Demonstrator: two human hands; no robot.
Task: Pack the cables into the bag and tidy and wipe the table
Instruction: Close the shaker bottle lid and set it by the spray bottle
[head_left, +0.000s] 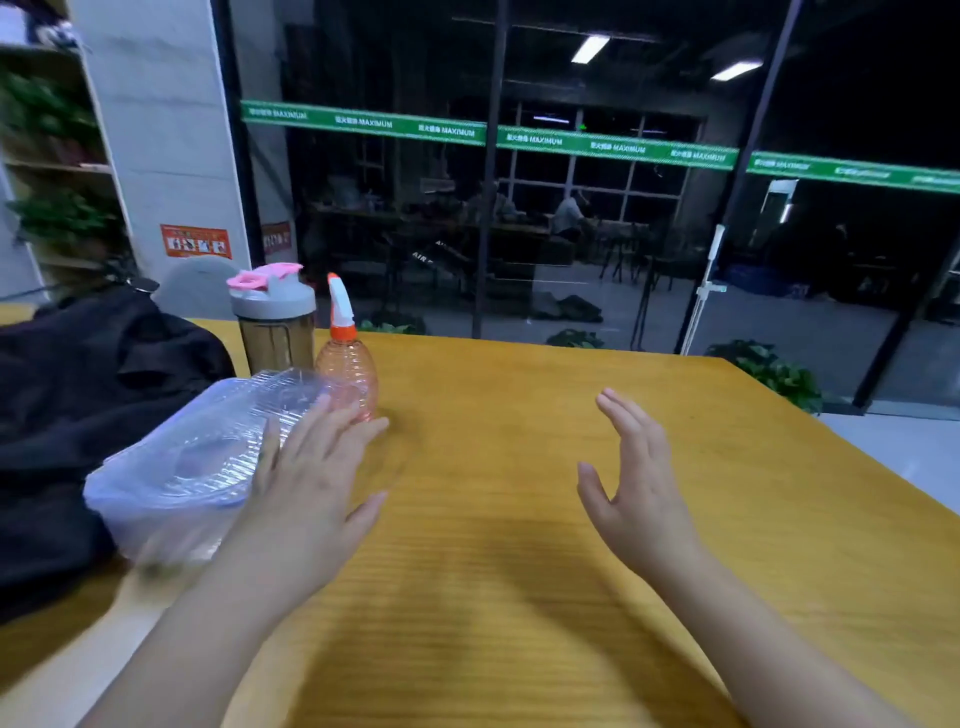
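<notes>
Two flat hands, left hand (306, 483) against container (208, 457)

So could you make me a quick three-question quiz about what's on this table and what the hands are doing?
1. True or false: the right hand is gripping the spray bottle.
2. Which thing do the left hand's fingers lie against? A) the shaker cup B) the clear plastic container C) the black bag
3. Fill in: the spray bottle's nozzle is white with an ______ collar and tip.

Key
1. False: it hovers open over the yellow table, holding nothing.
2. B: straight fingers rest on the container's side.
3. Orange.
</notes>
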